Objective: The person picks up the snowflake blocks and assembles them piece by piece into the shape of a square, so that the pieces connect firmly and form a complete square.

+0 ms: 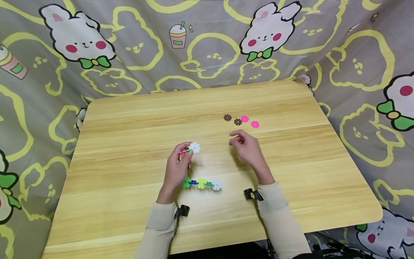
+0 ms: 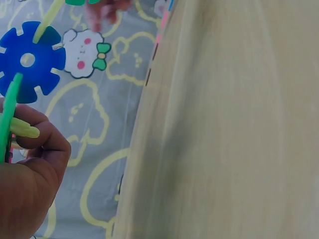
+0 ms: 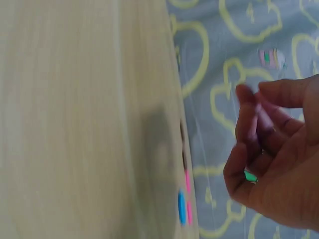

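Note:
My left hand [image 1: 176, 169] grips a string of slotted plastic flower discs. A white disc [image 1: 195, 147] stands out past its fingertips, with pink partly hidden behind the fingers. Below the hand runs a row with a blue disc, a yellow disc [image 1: 201, 183] and a white end disc [image 1: 217, 185]; where it joins the held part is hidden. Close up in the left wrist view are a blue disc [image 2: 30, 62] and an edge-on green disc [image 2: 9, 117]. My right hand [image 1: 250, 149] hovers over the table, fingers loosely bent, nothing seen between them.
Beyond my right hand, brown discs [image 1: 228, 117] and pink discs [image 1: 255, 124] lie on the wooden table [image 1: 129, 144]. A light-blue disc [image 3: 182, 207] lies near them in the right wrist view. Patterned curtain [image 1: 213, 21] surrounds the table's back and sides.

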The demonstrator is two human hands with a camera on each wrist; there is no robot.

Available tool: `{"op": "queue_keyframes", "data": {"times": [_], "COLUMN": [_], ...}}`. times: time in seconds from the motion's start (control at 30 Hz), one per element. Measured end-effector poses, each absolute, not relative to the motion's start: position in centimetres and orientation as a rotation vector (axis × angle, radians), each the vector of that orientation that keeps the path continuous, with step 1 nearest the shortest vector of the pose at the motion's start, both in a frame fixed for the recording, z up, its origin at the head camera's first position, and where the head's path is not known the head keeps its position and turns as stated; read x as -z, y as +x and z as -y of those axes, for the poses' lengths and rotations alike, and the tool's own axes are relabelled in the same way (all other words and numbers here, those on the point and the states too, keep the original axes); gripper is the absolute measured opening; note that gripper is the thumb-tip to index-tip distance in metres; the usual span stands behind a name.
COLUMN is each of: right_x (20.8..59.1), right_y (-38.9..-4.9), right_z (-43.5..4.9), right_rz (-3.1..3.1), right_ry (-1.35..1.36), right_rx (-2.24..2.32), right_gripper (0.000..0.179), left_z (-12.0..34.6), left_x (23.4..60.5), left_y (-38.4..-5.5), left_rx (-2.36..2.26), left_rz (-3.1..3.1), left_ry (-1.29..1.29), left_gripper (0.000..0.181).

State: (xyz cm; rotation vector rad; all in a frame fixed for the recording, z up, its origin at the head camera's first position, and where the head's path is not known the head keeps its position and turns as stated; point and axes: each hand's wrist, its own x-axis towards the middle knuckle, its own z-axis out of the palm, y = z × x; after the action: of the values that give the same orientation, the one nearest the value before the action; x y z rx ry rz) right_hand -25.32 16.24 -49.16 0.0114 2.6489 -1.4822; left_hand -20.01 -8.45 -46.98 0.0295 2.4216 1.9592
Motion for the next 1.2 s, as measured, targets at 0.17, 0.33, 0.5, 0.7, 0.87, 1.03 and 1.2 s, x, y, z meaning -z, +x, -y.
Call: {"op": "queue_keyframes", "data": {"times": [0.17, 0.33, 0.5, 0.7, 0.87, 1.03, 1.2], "right_x": [49.6, 50.3, 50.5, 50.7, 50.8, 50.9, 51.0], "right_y": [-26.0, -26.4, -26.5, -26.8, -27.0, -27.1, -27.1], "right_z": [-18.7, -20.2, -20.7, -20.9, -21.0, -21.1, -21.4], "right_rz": [-2.802, -2.787, -2.748, -2.708, -2.693, -2.71, -2.74], "right_ry": [0.19, 0.276, 0.305, 0.313, 0.31, 0.294, 0.269], "right_rx": [1.206, 1.092, 1.038, 0.94, 0.891, 0.861, 0.84], "right_gripper": [0.03, 0.036, 0.045, 0.053, 0.052, 0.048, 0.044], "left_z": [8.6, 8.6, 8.6, 8.6, 8.6, 8.6, 8.5], "left_x": [46.9, 47.1, 47.2, 47.2, 47.2, 47.2, 47.3], "left_y": [-20.0, -20.0, -19.9, -19.9, -19.9, -19.8, -19.8], "left_rx": [-1.978, -1.955, -1.931, -1.947, -1.946, -1.939, -1.937], "left_rz": [-2.414, -2.428, -2.431, -2.435, -2.44, -2.45, -2.456], "left_ry": [0.012, 0.01, 0.011, 0.026, 0.02, 0.018, 0.027], "left_gripper": [0.028, 0.029, 0.033, 0.034, 0.032, 0.03, 0.03]}}
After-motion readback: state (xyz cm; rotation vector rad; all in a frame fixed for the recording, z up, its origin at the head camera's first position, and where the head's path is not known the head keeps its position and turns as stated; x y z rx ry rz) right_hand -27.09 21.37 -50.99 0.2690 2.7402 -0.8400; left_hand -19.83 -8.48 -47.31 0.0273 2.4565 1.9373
